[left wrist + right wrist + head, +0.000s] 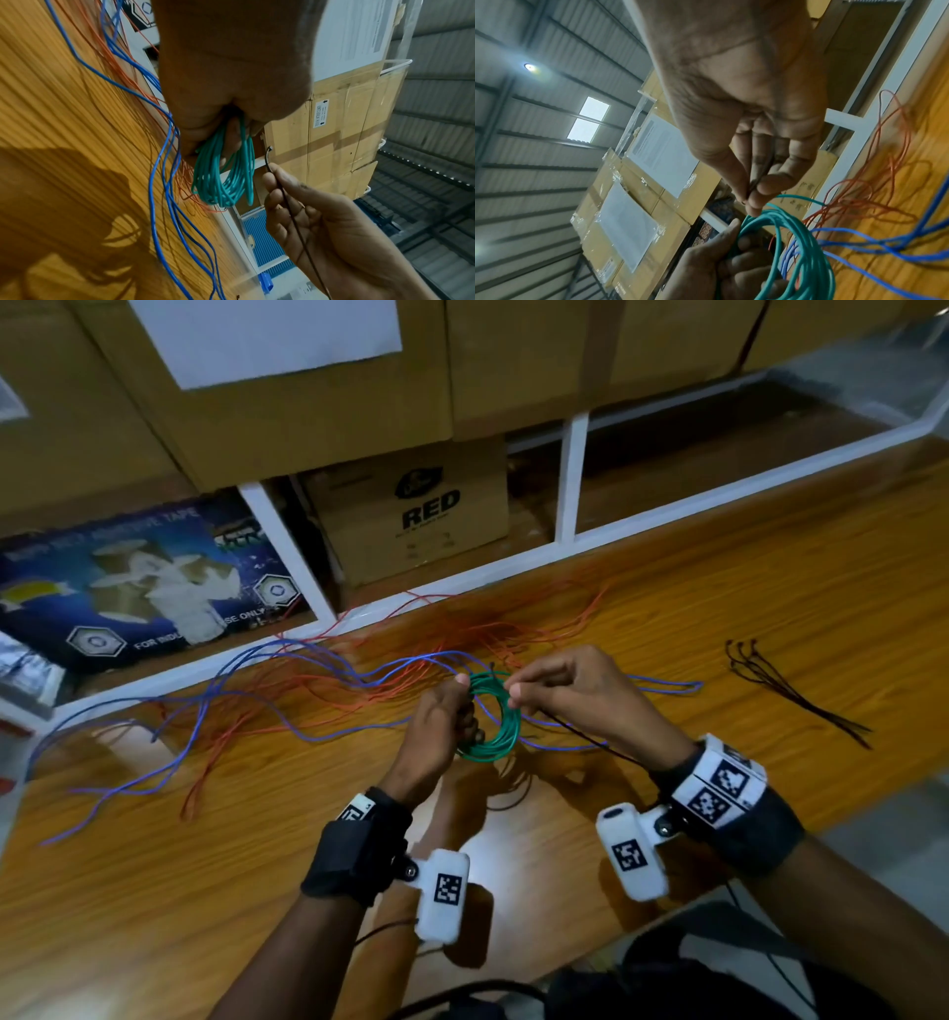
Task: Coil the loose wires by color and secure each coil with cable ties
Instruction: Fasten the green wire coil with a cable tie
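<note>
Green coil wound, gripped in left hand above the table, right hand pinching a cable tie beside it, not yet fastened; blue wires and red wires behind the coil still loose.

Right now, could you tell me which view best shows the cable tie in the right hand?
The left wrist view: the black cable tie, head included, runs clear across the right hand. The head view shows a thin dark line; in the right wrist view the fingers mostly hide it.
</note>
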{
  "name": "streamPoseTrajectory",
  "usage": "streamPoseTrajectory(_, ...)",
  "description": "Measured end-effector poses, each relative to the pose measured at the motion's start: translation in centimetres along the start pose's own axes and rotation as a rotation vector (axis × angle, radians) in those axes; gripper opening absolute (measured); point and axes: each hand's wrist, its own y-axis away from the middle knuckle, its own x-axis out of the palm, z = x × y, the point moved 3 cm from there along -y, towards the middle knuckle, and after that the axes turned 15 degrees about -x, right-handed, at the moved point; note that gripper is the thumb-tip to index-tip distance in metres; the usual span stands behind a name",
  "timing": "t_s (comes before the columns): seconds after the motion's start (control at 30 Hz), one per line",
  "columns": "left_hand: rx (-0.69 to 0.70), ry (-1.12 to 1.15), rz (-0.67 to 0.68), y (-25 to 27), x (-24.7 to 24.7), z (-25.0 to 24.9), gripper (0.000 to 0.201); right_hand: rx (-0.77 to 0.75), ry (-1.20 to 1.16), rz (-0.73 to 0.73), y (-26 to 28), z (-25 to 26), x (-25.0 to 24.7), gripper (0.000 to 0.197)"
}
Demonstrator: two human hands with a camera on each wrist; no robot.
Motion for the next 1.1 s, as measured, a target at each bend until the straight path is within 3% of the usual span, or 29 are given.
streamPoseTrajectory(0.17,0.061,-0.056,-0.069,1.8,-2.3,0.5,0.035,0.137,-0.092,0.037,1.9,0.7,3.8,0.008)
streamPoseTrajectory(0.3,0.122,-0.131,-0.136,3.1,-3.7,1.0,0.036,0.284,-0.149,-0.052,2.2,0.5,6.8,0.008)
streamPoseTrajectory(0.4,0.193,-0.239,-0.196,3.7,-4.9,1.5,0.038,0.31,-0.213,-0.116,2.1,0.6,8.7,0.016)
streamPoseTrajectory(0.57,0.301,-0.328,-0.262,5.6,-6.0,1.7,0.038,0.239,-0.406,-0.236,1.9,1.1,11.0,0.029)
streamPoseTrajectory(0.73,0.383,-0.32,-0.33,7.3,-7.1,1.7,0.034,0.082,-0.544,-0.277,2.4,1.8,13.0,0.025)
streamPoseTrajectory(1.1,0.353,-0.291,-0.532,8.5,-9.0,1.8,0.041,-0.088,-0.375,-0.236,2.6,2.2,16.2,0.03)
